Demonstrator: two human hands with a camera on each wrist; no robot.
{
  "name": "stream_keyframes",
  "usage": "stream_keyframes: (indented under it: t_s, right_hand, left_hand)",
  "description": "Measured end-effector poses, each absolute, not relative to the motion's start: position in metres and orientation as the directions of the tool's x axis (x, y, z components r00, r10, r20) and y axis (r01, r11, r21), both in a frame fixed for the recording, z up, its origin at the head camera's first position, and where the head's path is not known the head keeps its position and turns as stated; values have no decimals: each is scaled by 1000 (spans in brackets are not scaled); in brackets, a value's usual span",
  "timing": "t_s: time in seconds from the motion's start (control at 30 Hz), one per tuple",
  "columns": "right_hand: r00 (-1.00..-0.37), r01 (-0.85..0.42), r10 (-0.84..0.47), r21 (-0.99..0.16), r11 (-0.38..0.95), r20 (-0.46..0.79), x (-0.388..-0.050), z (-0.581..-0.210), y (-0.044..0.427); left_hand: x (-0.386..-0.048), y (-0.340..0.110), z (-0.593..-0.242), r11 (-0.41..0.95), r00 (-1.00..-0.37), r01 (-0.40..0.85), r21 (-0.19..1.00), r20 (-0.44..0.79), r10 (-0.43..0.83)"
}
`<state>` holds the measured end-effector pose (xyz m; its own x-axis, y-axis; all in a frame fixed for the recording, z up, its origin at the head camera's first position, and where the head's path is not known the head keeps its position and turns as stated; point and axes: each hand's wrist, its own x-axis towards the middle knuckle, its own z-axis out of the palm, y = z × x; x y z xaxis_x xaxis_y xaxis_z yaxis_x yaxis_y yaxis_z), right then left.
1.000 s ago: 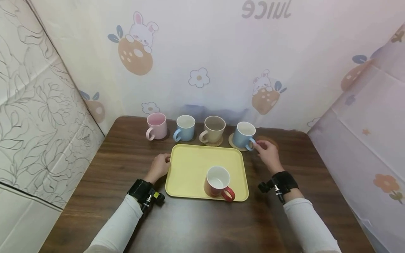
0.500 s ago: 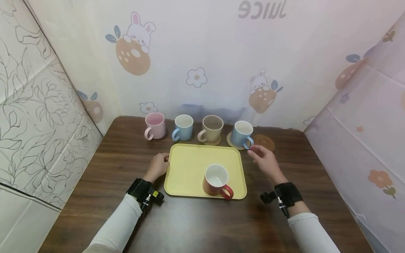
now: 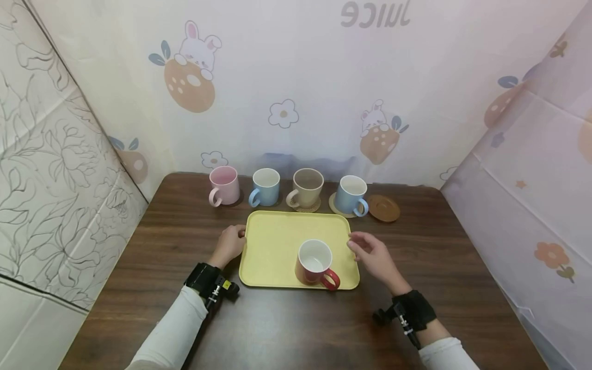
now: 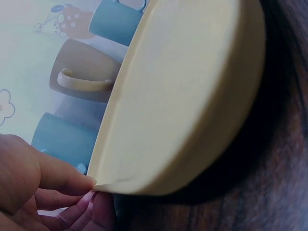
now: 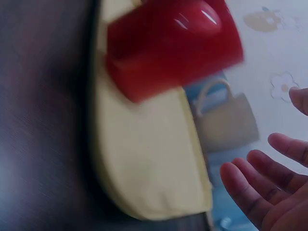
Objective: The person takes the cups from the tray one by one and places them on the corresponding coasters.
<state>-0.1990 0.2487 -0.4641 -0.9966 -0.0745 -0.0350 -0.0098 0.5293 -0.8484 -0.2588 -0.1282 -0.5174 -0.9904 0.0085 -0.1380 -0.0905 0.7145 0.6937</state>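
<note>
My left hand (image 3: 229, 245) pinches the left rim of the yellow tray (image 3: 270, 246), thumb on top and fingers curled beneath, as the left wrist view shows. A red mug (image 3: 309, 272) with a white inside stands upright on the tray, right of its middle, its red handle towards the lower right. By the tray's upper right edge is my right hand (image 3: 373, 255), holding nothing. Its fingers (image 5: 248, 192) are spread and loosely bent in the right wrist view, and I cannot tell whether they touch the rim.
Behind the tray stand a pink mug (image 3: 225, 186), a blue mug (image 3: 265, 189), a beige mug (image 3: 309, 186) and another blue mug (image 3: 350, 194), the last two on coasters. A bare brown coaster (image 3: 384, 208) lies to their right. A printed cloth (image 3: 319, 77) hangs behind the table.
My right hand has let go of the right-hand blue mug's handle and moved down and left to the tray's right edge. My left hand stays on the tray.
</note>
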Motion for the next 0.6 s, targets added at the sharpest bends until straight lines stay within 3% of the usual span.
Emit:
stream_keyframes:
  t_s: [0.33,0.6]
  right_hand:
    - [-980,60,-143,-891,449,-138,-159,-477,226]
    - [-971,56,-195,-921,386,-141,-148,-487,217]
  left_hand:
    - [-259,-128,-520,714,-987,-103,692,-158,11]
    - [-257,-128,-517,713,-988,-105,693,-156,5]
